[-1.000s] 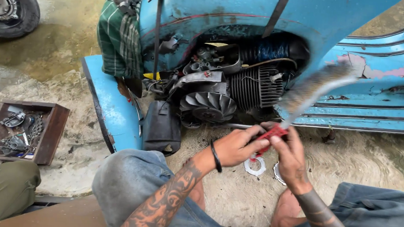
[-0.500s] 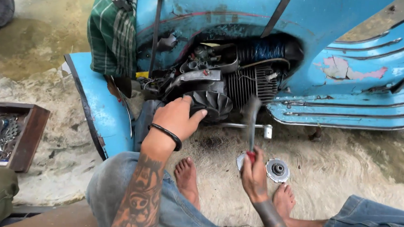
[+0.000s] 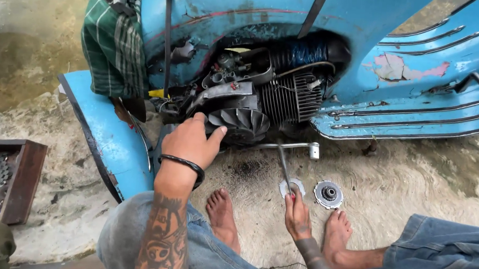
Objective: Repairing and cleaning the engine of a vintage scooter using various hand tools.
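From the head view, looking down: a person sits barefoot on the rough concrete floor (image 3: 416, 180) before a battered sky-blue scooter body (image 3: 242, 11) tipped on its side, its dark finned engine (image 3: 290, 98) laid bare; the left hand (image 3: 191, 142), a black band at the wrist, lies spread and unclenched on the black vaned flywheel fan (image 3: 240, 124), fingers draped over its upper left edge and gripping nothing that I can see; the right hand (image 3: 297, 214) is closed round the red-handled screwdriver (image 3: 284, 174), whose thin shaft points up towards the engine and passes over a pale round metal plate (image 3: 292, 186) lying on the floor; just beside that plate sits a small toothed metal disc (image 3: 328, 194), apart from the hand.

To my eye the steadying hand would serve best kept flat on the fan rim, clear of the vanes, while the tool tip is guided slowly.

For room: a chrome kick lever (image 3: 297, 148) juts out right above the screwdriver; the blue side panel (image 3: 110, 136) hems in the left; bare feet flank the loose parts; a rusty brown parts tray (image 3: 25, 181) stands well apart at the left edge; a green checked cloth (image 3: 114, 44) hangs over the body.
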